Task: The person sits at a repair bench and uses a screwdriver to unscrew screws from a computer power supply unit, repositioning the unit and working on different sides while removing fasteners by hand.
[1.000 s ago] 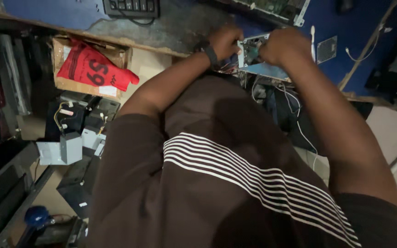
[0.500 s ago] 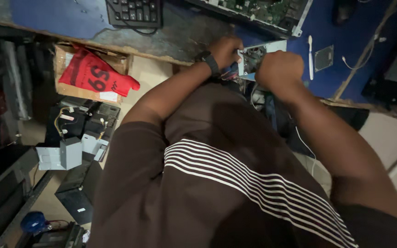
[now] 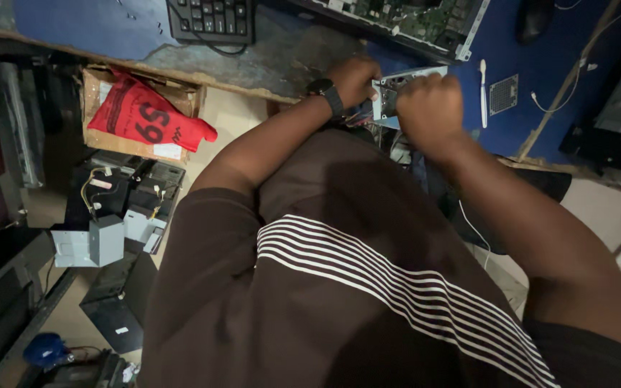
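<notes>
**Both hands closed on a small metal box at the bench edge**

The left hand (image 3: pixel 353 77) curls round the near left side of a small metal box (image 3: pixel 389 90), its fingers wrapped over the casing; a dark watch (image 3: pixel 327 95) sits on that wrist. The right hand (image 3: pixel 431 108) is balled into a fist just right of the box, pressed against it. Whether it grips a tool or part of the box itself cannot be told, since the fist hides what is inside. The box sits between the two hands, at the front edge of the blue bench (image 3: pixel 540 65), with a bundle of coloured wires (image 3: pixel 357 117) hanging just under the left hand.

As for progress, the box looks opened, its insides partly showing between the hands, so the work seems to be under way rather than finished; how much remains is not clear.

Beyond the hands lies a green circuit board (image 3: pixel 411 18), with a black keyboard (image 3: pixel 213 18) up and to the left. A white toothbrush (image 3: pixel 482 93) lies just right of the right hand. Far left of the left hand, down on the floor, a cardboard box (image 3: pixel 95 86) holds a red bag (image 3: pixel 141 115), and grey power units (image 3: pixel 88 244) lie below that.
</notes>
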Demonstrator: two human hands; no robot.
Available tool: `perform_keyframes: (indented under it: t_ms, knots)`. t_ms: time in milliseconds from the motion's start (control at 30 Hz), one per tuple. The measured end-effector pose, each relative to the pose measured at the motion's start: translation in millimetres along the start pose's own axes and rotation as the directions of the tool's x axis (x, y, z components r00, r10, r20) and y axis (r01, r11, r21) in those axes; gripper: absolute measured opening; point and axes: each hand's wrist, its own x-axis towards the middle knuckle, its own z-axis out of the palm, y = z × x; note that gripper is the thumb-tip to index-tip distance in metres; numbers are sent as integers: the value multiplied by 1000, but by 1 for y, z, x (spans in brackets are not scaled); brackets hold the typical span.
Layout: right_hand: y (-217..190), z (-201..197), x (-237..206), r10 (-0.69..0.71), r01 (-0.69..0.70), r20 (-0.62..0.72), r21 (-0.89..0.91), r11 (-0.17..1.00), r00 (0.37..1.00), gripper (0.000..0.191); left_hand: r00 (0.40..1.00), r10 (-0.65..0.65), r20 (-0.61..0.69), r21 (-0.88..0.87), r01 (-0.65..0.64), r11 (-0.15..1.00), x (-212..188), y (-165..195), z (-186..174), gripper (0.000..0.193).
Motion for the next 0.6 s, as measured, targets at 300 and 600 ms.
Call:
perform_keyframes:
  t_ms: [300, 600]
  knots:
    - [21, -3, 32, 252, -369, 376, 283, 885, 892, 34, 995, 78, 60, 204, -89, 975, 7, 6, 6, 28]
    - [13, 6, -5, -54, 49, -117, -47, 998, 992, 15, 997, 49, 61, 145, -57, 988, 10, 4, 4, 29]
